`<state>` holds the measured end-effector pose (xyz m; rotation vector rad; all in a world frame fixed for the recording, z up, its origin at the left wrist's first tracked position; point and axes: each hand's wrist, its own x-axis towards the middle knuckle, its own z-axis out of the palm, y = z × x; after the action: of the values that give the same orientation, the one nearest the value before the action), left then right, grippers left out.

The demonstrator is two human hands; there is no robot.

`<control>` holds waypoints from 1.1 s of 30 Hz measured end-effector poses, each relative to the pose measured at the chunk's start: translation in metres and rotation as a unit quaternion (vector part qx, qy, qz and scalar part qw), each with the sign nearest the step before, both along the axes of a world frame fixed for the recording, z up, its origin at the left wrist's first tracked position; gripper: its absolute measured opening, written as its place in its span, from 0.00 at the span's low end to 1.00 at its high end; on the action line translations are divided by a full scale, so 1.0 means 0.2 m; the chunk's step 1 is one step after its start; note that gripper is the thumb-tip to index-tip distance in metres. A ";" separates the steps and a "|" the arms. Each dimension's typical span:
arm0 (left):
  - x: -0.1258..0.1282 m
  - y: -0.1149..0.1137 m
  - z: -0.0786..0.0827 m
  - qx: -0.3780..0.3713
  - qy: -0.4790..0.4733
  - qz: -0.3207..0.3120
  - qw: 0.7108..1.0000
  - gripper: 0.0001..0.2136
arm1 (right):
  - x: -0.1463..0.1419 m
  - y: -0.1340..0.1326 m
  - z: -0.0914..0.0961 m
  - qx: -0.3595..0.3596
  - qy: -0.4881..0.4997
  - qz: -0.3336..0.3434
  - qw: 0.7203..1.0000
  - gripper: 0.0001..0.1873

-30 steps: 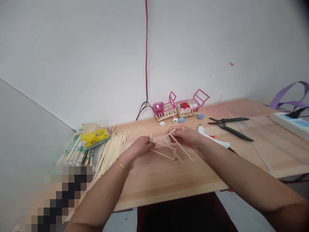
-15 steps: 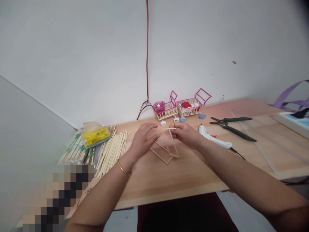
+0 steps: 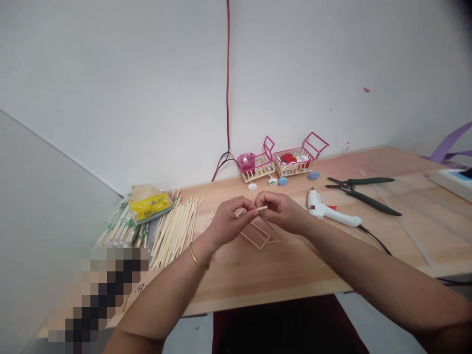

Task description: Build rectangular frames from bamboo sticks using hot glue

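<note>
My left hand (image 3: 233, 220) and my right hand (image 3: 279, 211) meet above the table, fingertips almost touching. Both are closed in a pinch on a small frame of thin wooden sticks (image 3: 262, 208), whose top stick shows between thumbs and fingers; the rest of it is largely hidden behind the hands. Below them a rectangle of wooden sticks (image 3: 261, 247) lies on the wooden table (image 3: 258, 280). A gold bangle (image 3: 197, 257) circles my left wrist.
Loose wooden sticks (image 3: 175, 233) and a yellow tissue pack (image 3: 151, 206) are at left. Two small stick carts (image 3: 258, 172) stand by the wall, bottle caps (image 3: 282, 181) before them. Rightward lie a white glue gun (image 3: 334, 214), green-handled cutters (image 3: 368, 194) and a power strip (image 3: 452, 184).
My left hand has moved right and closed its fingers on the stick frame. My right hand still holds the frame, which is now tilted and lower behind the hands. The view has shifted slightly.
</note>
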<state>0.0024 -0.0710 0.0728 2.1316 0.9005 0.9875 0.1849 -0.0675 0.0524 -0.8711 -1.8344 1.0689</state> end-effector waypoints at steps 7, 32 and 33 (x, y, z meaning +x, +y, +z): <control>0.02 -0.03 -0.01 -0.030 -0.051 -0.011 0.998 0.09 | 0.01 -0.01 0.01 -0.057 0.018 0.050 0.997 0.03; -0.21 0.30 -0.18 -0.226 -0.328 0.204 0.894 0.14 | 0.15 -0.03 0.08 -0.112 0.142 0.373 0.910 0.13; -0.21 0.30 -0.18 -0.235 -0.313 0.199 0.898 0.15 | 0.15 -0.04 0.08 -0.110 0.055 0.453 0.883 0.08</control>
<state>-0.0402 -0.0115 0.0371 1.1304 1.1082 1.3777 0.2147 -0.0752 0.0686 0.0069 -2.0739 1.8739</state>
